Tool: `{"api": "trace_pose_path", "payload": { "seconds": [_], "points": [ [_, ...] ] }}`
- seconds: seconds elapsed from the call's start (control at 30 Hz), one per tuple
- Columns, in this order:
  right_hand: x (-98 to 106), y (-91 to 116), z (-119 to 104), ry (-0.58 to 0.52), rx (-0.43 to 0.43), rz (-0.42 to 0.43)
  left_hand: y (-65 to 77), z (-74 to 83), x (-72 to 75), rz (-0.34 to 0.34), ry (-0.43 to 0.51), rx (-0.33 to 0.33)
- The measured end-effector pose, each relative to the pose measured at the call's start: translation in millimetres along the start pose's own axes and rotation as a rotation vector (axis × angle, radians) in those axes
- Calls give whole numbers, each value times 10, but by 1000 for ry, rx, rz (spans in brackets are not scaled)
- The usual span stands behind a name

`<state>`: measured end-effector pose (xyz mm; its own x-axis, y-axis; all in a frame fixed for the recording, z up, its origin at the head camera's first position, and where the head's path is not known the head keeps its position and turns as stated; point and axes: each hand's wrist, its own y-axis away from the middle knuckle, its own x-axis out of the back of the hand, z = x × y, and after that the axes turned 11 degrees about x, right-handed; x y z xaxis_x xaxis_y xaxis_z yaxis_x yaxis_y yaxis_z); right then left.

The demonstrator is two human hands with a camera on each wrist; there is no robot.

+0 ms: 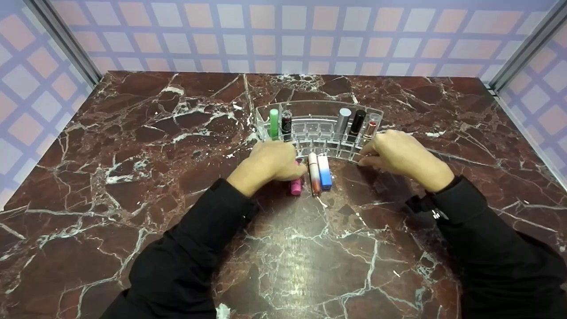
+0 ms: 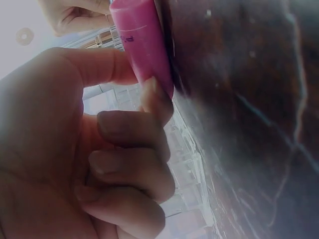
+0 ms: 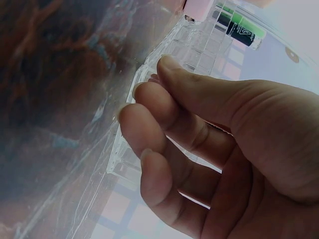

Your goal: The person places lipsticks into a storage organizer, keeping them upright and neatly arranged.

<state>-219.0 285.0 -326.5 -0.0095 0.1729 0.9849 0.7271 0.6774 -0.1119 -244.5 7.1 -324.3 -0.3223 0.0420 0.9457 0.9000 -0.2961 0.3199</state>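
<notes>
Pink-and-white checked walls [image 1: 294, 17] — lilac between the squares — border a dark red, white-veined tabletop [image 1: 106, 195].

On brown marble-patterned tabletop [image 1: 336, 266], note curved transparent plastic rack [image 1: 311, 128]; at its 6 o'clock, blue-white rectangular box [image 1: 325, 175]; at 7 o'clock, pink cylindrical tube [image 1: 296, 188].

My left hand [image 1: 272, 160] is on the pink tube [image 1: 296, 188], which lies on the marbled table [image 1: 292, 270]. Just to the right lie a white-and-red tube [image 1: 315, 176] and a blue-and-white box [image 1: 325, 173], side by side in front of the clear rack [image 1: 313, 129]. My right hand [image 1: 401, 153] has its fingertips at the rack's right front corner. In the rack stand a green tube [image 1: 274, 123] and a dark tube [image 1: 287, 124] on the left; silver [image 1: 343, 119], black [image 1: 358, 122] and clear-capped [image 1: 372, 125] tubes on the right.
</notes>
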Motion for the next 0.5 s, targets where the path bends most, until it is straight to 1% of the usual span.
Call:
{"api": "trace_pose_path", "payload": {
  "seconds": [0.17,0.33,0.4,0.5],
  "points": [
    [0,1,4,-7,-3,-2,19,3,11,-54,-31,19],
    [-2,5,4,-5,7,-1,16,4,9,-96,-31,40],
    [-1,6,4,-4,7,-1,13,2,6,-104,-30,43],
    [0,2,6,-6,-1,-6,20,-1,5,-99,-28,44]
  ]
}}
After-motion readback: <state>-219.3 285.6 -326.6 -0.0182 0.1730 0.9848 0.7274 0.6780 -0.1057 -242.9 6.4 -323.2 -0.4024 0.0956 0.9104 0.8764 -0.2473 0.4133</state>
